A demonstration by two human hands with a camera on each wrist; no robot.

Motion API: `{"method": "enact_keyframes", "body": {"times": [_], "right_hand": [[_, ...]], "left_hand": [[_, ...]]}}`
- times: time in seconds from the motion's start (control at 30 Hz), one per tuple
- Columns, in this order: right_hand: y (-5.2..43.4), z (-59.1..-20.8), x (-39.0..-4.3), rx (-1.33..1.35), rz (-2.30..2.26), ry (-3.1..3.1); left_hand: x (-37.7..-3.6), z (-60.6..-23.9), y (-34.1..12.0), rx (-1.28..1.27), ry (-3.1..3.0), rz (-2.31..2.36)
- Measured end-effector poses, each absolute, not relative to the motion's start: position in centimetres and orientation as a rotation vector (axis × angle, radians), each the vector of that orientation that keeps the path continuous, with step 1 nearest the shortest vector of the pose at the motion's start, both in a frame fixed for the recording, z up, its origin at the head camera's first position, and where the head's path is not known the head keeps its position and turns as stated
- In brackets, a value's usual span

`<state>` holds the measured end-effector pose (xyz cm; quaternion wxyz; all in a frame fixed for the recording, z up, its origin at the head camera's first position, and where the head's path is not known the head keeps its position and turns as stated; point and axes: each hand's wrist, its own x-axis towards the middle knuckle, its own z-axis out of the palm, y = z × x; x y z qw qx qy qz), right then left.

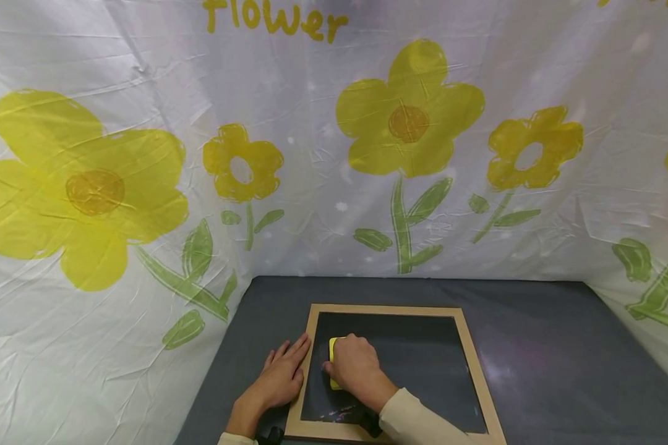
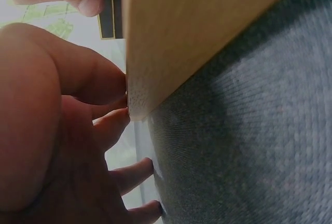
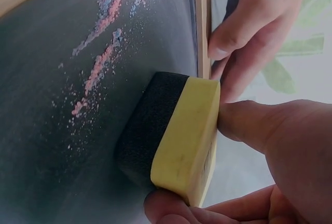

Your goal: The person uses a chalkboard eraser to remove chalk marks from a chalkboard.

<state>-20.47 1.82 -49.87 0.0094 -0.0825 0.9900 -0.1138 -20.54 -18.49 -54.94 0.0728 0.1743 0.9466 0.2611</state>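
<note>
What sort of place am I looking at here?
Probably a makeshift booth indoors: a white sheet with yellow flowers hangs along the back and both sides of a dark grey tabletop, where a wood-framed chalkboard lies.

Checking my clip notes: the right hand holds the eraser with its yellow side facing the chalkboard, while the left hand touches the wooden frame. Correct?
No: the right wrist view shows the black side of the eraser facing the chalkboard. The right hand does hold it; the left hand touches the wooden frame.
</note>
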Motion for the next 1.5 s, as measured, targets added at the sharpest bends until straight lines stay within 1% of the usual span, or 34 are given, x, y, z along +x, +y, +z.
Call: {"method": "enact_keyframes", "body": {"times": [0.47,1.03,1.5], "right_hand": [[1.1,-50.2,-20.5,-0.307,-0.343,3.103],[0.2,-50.1,-20.6,-0.308,-0.357,3.092],[0.1,-50.4,-20.7,-0.280,-0.275,3.104]], "left_hand": [[-20.5,-54.9,-18.4,0.520,2.848,0.774],[-20.7,-55.2,-18.5,0.529,2.866,0.763],[-20.6,-55.1,-18.6,0.531,2.844,0.790]]}}
